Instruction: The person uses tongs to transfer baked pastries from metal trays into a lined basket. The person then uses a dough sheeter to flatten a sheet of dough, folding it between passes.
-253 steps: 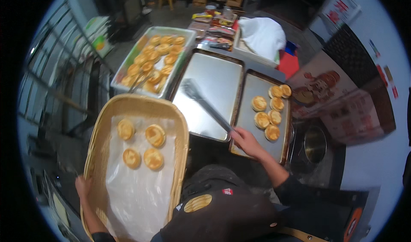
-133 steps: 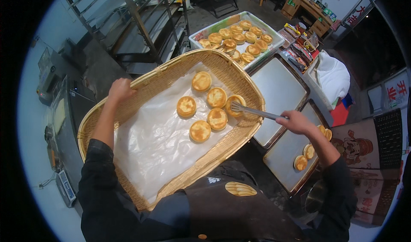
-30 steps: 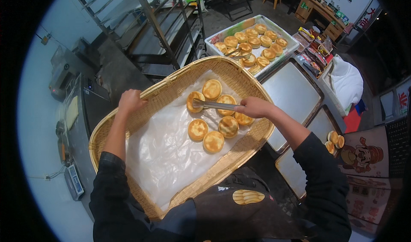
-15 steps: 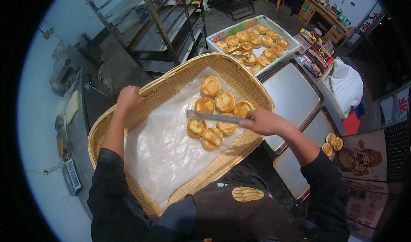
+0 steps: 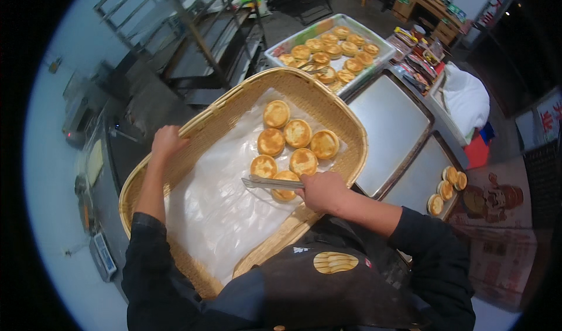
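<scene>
A wide woven basket (image 5: pixel 345 116) tilts in front of me, lined with clear plastic sheeting (image 5: pixel 205 202). On the sheeting sits a cluster of several round, browned flatbreads (image 5: pixel 297 133). My left hand (image 5: pixel 168 141) is closed over the basket's far left rim. In my right hand (image 5: pixel 322 190) are metal tongs (image 5: pixel 272 183), reaching across the near flatbread (image 5: pixel 285 193) and partly covering it. Whether the tongs touch this bread I cannot tell; nothing shows clasped in their tips.
Beyond the basket, a white plastic crate (image 5: pixel 383 53) holds more flatbreads and another pair of tongs (image 5: pixel 313 67). Two baking trays (image 5: pixel 389 129) lie to the right, the nearer bearing several flatbreads (image 5: pixel 446 189). A metal rack (image 5: pixel 193 44) stands far left, beside a dark counter (image 5: pixel 126 173).
My right hand and the tongs have moved nearer and left, from the middle of the cluster to its near flatbread. The left hand stays on the rim. The whole view has shifted slightly.
</scene>
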Demonstrator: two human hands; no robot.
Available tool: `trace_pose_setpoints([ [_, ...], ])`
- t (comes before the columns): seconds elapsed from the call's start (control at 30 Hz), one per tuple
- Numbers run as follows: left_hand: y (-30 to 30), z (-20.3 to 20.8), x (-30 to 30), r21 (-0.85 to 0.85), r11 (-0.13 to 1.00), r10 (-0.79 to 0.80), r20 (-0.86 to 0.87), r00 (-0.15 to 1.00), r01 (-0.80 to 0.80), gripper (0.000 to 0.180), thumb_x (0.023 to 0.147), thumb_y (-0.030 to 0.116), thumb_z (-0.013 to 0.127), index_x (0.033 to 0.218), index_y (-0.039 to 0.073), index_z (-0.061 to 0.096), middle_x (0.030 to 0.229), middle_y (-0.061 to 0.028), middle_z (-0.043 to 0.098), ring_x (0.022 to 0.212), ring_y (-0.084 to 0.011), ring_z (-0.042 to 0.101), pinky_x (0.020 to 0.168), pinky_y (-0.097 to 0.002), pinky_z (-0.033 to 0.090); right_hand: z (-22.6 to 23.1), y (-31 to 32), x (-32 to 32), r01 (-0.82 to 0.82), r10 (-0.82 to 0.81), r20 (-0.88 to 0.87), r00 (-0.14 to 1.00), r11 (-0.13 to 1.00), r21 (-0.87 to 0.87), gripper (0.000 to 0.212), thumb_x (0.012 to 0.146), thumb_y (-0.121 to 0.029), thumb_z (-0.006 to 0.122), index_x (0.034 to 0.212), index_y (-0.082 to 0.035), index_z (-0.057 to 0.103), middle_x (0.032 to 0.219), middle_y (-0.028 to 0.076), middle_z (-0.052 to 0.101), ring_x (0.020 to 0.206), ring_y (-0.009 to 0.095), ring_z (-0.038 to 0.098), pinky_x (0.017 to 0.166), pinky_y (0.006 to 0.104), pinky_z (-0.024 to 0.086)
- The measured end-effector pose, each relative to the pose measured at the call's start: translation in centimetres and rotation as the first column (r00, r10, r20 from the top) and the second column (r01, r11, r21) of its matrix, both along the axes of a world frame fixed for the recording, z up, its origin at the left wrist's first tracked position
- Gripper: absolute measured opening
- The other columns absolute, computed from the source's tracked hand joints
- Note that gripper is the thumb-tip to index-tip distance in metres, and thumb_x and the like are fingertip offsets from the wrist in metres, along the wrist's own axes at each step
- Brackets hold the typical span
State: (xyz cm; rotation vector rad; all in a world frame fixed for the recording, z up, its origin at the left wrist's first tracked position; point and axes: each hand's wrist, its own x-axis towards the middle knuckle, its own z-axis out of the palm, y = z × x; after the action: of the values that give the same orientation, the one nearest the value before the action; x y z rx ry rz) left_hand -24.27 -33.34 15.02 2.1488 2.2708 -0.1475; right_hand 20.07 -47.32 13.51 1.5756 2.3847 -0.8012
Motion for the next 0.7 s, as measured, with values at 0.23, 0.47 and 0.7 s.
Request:
trace_pose_setpoints([
  [0.23, 2.3, -4.7, -7.2, 0.021, 0.997, -0.073, 0.016, 0.997, 0.073, 0.042, 0.077, 0.03, 0.084, 0.1, -0.002, 0.071, 0.105, -0.0248, 0.07, 0.101, -0.043, 0.067, 0.089, -0.0504, 0.054, 2.6, -6.1, 4.4, 0.152, -0.186, -0.191, 0.964, 0.972, -0.179, 0.044, 0.101, -0.042, 0.059, 0.113, -0.001, 0.068, 0.096, 0.023, 0.074, 0.094, 0.042, 0.072, 0.082, 0.0517, 0.056],
  [0.47, 2.8, -5.5, -10.6, 0.207, 0.953, -0.219, -0.04, 0.975, 0.222, 0.037, 0.073, 0.015, 0.085, 0.093, -0.009, 0.064, 0.09, -0.0318, 0.065, 0.09, -0.0534, 0.063, 0.076, -0.0557, 0.052, -3.5, -22.2, 18.4, 0.64, -0.732, -0.682, 0.012, 0.529, -0.557, 0.029, 0.107, -0.035, 0.058, 0.115, -0.007, 0.064, 0.079, 0.006, 0.061, 0.068, 0.015, 0.057, 0.059, 0.032, 0.046],
  [0.7, 0.8, -2.7, -7.4, 0.162, 0.963, -0.221, 0.028, 0.975, 0.214, 0.044, 0.072, 0.011, 0.087, 0.104, -0.009, 0.063, 0.092, -0.0314, 0.066, 0.095, -0.0541, 0.063, 0.078, -0.0555, 0.051, -13.6, -39.4, 23.1, 0.462, -0.566, -0.269, -0.779, -0.23, -0.856, 0.044, 0.109, -0.052, 0.048, 0.125, -0.011, 0.056, 0.067, 0.0, 0.046, 0.052, 0.008, 0.041, 0.045, 0.0232, 0.03],
])
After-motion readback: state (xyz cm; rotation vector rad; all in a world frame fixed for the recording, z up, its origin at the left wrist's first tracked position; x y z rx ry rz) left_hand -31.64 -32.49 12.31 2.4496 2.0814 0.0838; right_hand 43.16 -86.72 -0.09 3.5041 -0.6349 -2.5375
